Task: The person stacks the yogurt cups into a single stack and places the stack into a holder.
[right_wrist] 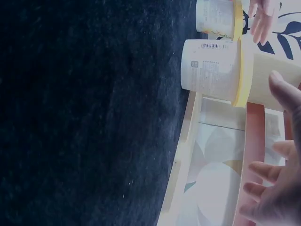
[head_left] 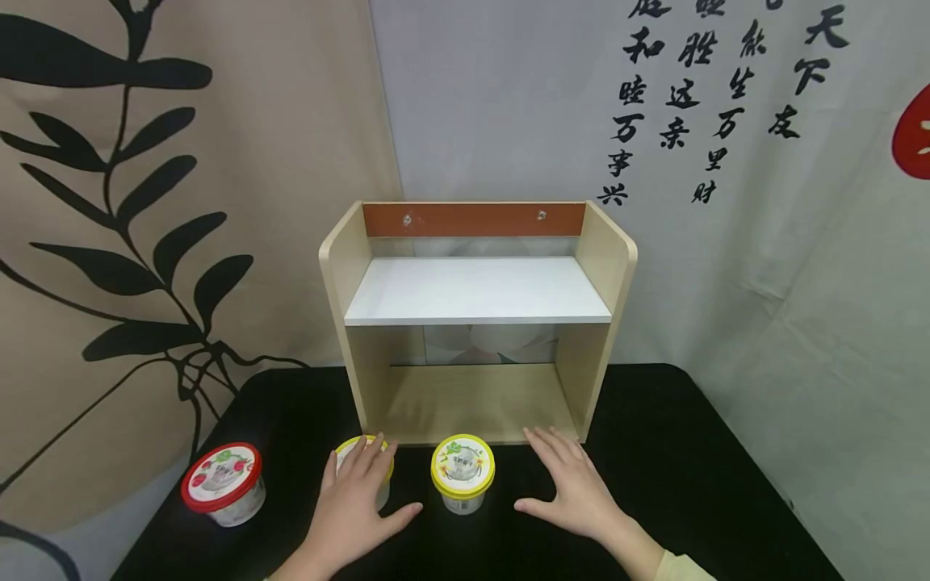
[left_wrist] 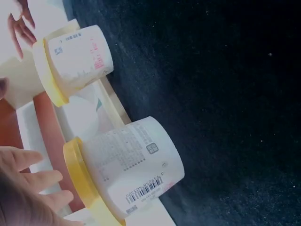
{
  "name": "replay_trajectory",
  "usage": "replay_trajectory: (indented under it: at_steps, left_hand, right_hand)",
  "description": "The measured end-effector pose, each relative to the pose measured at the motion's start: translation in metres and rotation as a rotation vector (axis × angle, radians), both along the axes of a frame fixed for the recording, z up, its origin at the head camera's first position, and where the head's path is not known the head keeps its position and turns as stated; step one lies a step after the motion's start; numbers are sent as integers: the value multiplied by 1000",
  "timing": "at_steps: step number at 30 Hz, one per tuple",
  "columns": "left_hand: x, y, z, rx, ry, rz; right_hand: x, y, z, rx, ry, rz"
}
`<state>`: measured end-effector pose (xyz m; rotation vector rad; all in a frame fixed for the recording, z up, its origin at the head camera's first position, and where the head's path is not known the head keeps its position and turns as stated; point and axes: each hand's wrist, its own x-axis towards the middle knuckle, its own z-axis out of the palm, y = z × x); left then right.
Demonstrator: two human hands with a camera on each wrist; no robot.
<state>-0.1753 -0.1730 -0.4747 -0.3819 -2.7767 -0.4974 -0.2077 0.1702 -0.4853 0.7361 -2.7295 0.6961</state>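
Note:
My left hand (head_left: 353, 504) hovers with spread fingers over a yellow-lidded tub (left_wrist: 134, 167), partly hiding it in the head view. Just right of that hand stands a second yellow-lidded tub (head_left: 462, 472), upright, its white lid top printed with a leafy picture. My right hand (head_left: 574, 488) is held in the air to the right of this tub, fingers spread and nothing in it. Both tubs have pale cup walls with printed text; a barcode shows on the nearer one in the left wrist view. Farther left sits a red-lidded tub (head_left: 224, 482), apart from both hands.
Behind the tubs stands a small wooden shelf unit (head_left: 475, 403) with a white middle board (head_left: 479, 290) and a brown back rail (head_left: 475, 219). It rests on a black table (head_left: 697, 484). Cloth with a plant print and black writing hangs behind.

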Motion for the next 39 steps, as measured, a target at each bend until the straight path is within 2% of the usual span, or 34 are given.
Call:
replay_trajectory:
  at_steps: [6,18,22,28,33,39]
  left_hand:
    - [-1,-6,4,50,50,-5]
    - [-5,-27,9,217,76,19]
    - [-7,-36,11,264,52,16]
    - [-7,-49,14,352,-34,17]
    - [-6,-59,9,404,-77,-1]
    - [-7,-71,0,499,-124,-1]
  right_hand:
    - [-2,-5,-3,-102,-43,26]
    - [-6,-12,-8,-240,-171,22]
    - [-7,-14,-8,-269,-193,34]
    - [-9,-16,-11,-308,-234,57]
    - [-11,-15,-15,-349,-290,86]
    - [-16,-13,-21,-413,-368,173]
